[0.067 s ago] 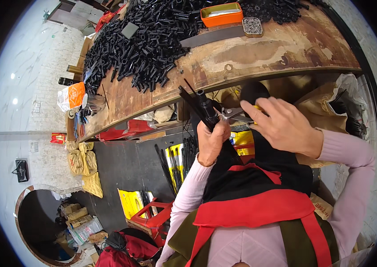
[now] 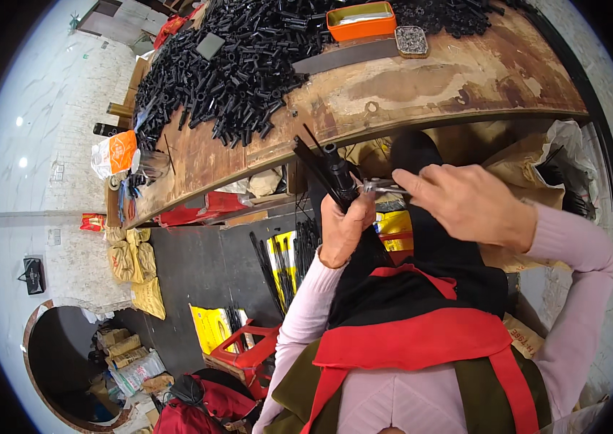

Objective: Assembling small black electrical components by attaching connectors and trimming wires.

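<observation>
Black tubular part (image 2: 338, 171) stands tilted in the left hand (image 2: 344, 230), in front of the person's lap and below the near edge of the table. This hand is closed around its lower portion, with the thumb lying along the side. Beside the part, the same hand grips some thin black rods (image 2: 311, 162), which point up and to the left. The right hand (image 2: 465, 201) is curled around a metal tool (image 2: 387, 186), whose handles are mostly covered by the fingers. The head of the tool is at the left thumb, just beside the part; whether it touches the part, I cannot tell.

Around the hands are the pink sleeves and, over the person's lap, a red apron band (image 2: 407, 338). Farther, the wooden table (image 2: 444, 83) carries a large heap of small black parts (image 2: 230, 79), on which lies a grey-green square block (image 2: 210, 46). To the right of this heap there are an orange box (image 2: 364, 31) and a small dish (image 2: 413, 56) with tiny metallic pieces. On the floor, at the lower left, a red stool (image 2: 240, 346) is near a yellow sheet (image 2: 209, 329), and a bundle of black rods (image 2: 308, 249) leans beyond them.
</observation>
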A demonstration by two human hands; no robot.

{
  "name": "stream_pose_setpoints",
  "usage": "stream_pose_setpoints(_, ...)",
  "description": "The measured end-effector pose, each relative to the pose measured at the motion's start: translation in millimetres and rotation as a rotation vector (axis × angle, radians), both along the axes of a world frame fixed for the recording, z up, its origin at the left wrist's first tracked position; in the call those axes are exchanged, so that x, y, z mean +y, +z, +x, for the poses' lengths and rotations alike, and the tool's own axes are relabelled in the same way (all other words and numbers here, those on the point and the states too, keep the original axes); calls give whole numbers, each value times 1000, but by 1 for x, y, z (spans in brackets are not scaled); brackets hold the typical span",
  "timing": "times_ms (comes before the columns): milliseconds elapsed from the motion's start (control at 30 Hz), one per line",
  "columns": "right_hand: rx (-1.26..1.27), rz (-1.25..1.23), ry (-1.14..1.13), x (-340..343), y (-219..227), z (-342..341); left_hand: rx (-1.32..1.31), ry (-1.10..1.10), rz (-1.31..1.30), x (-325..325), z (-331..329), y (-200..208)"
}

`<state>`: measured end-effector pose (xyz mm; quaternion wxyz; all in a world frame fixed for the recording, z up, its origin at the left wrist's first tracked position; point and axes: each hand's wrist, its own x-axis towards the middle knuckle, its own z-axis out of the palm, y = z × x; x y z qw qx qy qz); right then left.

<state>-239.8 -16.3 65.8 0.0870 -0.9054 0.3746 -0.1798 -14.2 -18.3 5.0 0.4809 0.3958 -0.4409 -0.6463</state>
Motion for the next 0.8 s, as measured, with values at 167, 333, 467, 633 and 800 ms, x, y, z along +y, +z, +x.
stream_pose_setpoints(167,-455,1755,132,-13,10,-3,25,-119,-19,5,8,-2)
stream_pose_setpoints(333,-337,421,-92,3,-7,8,1,-79,37,3,7,1)
stream_pose_setpoints(467,-104,-287,-1,-8,-13,7,92,-103,-39,-3,17,-6)
stream_pose_setpoints(633,-611,1766,76,-4,3,8,222,-268,-12,-2,26,-7)
stream_pose_setpoints(800,-361,626,-88,13,-13,9,48,-202,-63,0,27,10)
